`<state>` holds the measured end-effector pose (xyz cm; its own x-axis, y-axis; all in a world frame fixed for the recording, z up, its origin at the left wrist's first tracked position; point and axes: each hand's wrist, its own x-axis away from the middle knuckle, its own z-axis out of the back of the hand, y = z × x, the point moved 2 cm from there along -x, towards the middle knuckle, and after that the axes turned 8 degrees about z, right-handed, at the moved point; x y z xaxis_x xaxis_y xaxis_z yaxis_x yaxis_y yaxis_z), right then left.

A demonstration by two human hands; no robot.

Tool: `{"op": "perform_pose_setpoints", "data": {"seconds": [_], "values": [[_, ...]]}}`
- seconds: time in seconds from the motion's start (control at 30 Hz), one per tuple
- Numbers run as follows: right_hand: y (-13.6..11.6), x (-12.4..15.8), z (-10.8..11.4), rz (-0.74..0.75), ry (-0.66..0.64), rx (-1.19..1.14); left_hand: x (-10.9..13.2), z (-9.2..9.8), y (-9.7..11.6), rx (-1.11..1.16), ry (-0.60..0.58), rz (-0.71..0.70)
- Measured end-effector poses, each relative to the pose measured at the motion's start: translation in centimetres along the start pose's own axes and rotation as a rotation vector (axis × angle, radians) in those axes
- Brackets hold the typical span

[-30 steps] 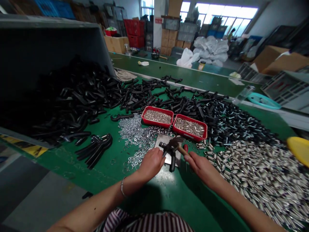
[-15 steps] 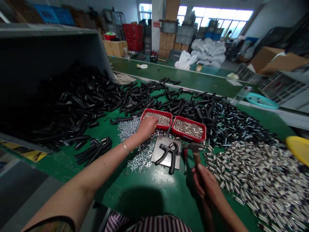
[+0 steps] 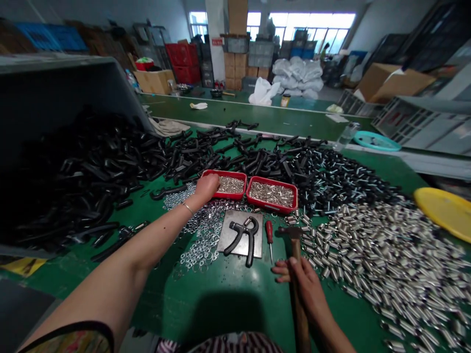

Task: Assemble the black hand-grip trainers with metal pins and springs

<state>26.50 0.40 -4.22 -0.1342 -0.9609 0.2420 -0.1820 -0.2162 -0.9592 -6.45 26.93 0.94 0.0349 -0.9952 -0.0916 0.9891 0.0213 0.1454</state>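
Observation:
My left hand (image 3: 207,187) reaches into the left red tray (image 3: 245,187) of small metal pins, its fingers bunched and their tips hidden. In my right hand (image 3: 303,277) is a hammer (image 3: 297,255), its wooden handle under the thumb and its head resting near the screwdriver; the other fingers stretch out to the left. A black hand-grip tool (image 3: 250,240) with two handles and a spring lies on a square metal plate (image 3: 228,242). Between plate and hammer lies a red-handled screwdriver (image 3: 269,233). The right red tray (image 3: 271,208) holds more pins.
Metal rings (image 3: 200,245) lie left of the plate. A large pile of springs (image 3: 382,245) covers the right side, beside a yellow lid (image 3: 441,211). Black handles (image 3: 128,157) spill from a grey bin (image 3: 127,93) at the left and across the back.
The view has shifted. My left hand has moved to the left end of the left tray. The hammer has come away from the screwdriver, and my right fingers have spread outward.

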Motion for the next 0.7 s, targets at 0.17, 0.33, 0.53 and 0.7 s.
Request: {"op": "perform_pose_setpoints", "data": {"seconds": [0.17, 0.33, 0.53, 0.7], "values": [[-0.9, -2.7, -0.9, 0.11, -0.034, 0.03, -0.3, 0.3, -1.3, 0.091, 0.079, -0.003], [-0.5, -2.4, -0.9, 0.083, -0.067, 0.119, 2.5, 1.2, -0.2, 0.339, 0.167, -0.054], [0.0, -3.0, 0.1, 0.072, -0.076, 0.159, 10.4, -0.4, 5.2, 0.793, -0.223, -0.194], [0.0, -3.4, 0.0, 0.084, -0.069, 0.188, 11.1, -1.8, 7.0, 0.583, -0.139, -0.326]]}}
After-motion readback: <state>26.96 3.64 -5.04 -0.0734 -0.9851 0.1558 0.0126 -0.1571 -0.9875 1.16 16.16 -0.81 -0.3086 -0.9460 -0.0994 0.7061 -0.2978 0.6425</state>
